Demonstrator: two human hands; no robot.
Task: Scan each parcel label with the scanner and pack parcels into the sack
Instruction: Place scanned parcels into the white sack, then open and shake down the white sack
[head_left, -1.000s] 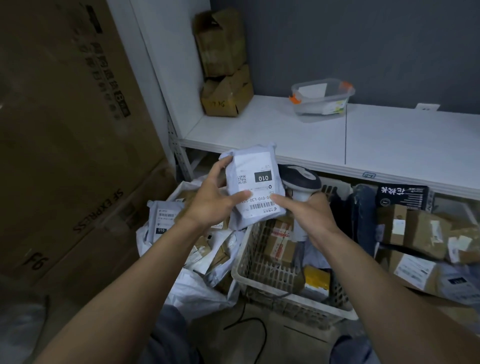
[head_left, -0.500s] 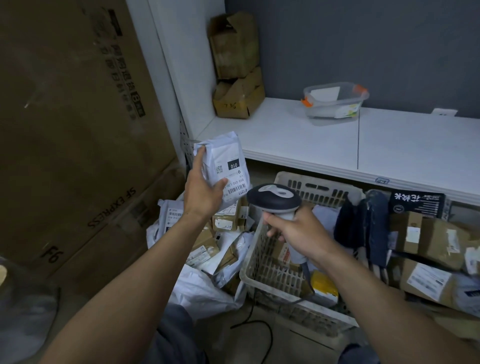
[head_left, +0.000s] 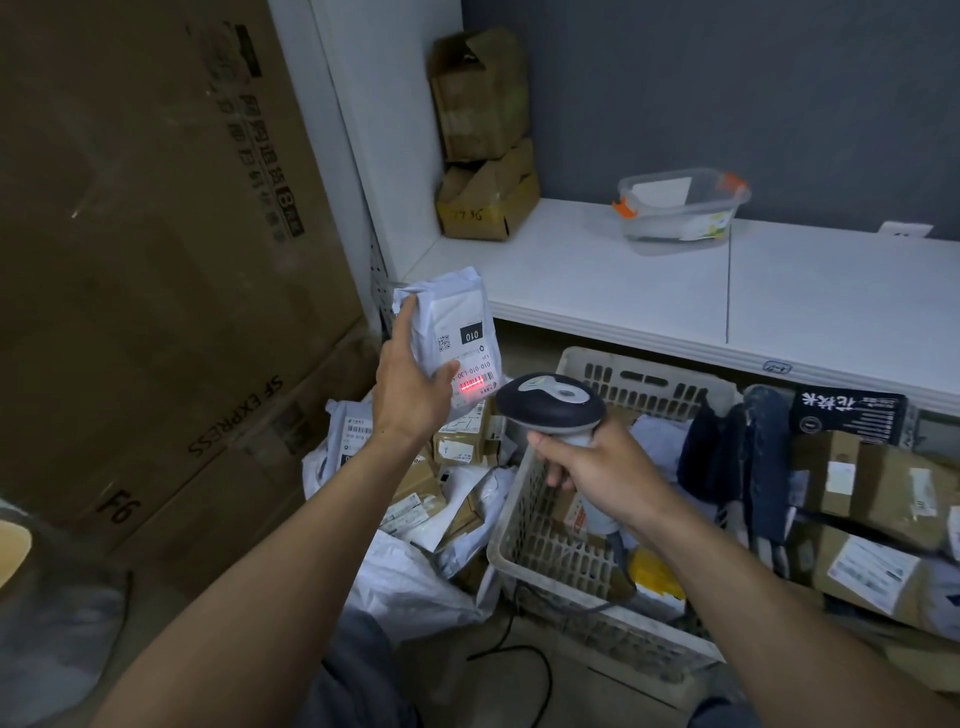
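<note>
My left hand (head_left: 410, 387) grips a white poly-mailer parcel (head_left: 457, 322) upright, label facing me, with "010" printed on it. A red scan line glows on the barcode at the label's lower edge. My right hand (head_left: 602, 467) grips the handle of a dark-headed barcode scanner (head_left: 550, 402), its head pointing left at the label, a short gap away. Below the parcel lies the open white sack (head_left: 410, 577), holding several boxed and bagged parcels.
A white slotted plastic basket (head_left: 524, 525) with parcels stands under my right hand. More cardboard parcels (head_left: 872, 488) pile at the right. A white shelf (head_left: 623, 280) carries a clear tub (head_left: 680, 208) and cardboard boxes (head_left: 483, 145). Large cartons (head_left: 145, 260) wall the left.
My left hand has carried the parcel left, away from the basket. My right hand has lifted the scanner and aimed it at the label. The red scan line now lights the barcode.
</note>
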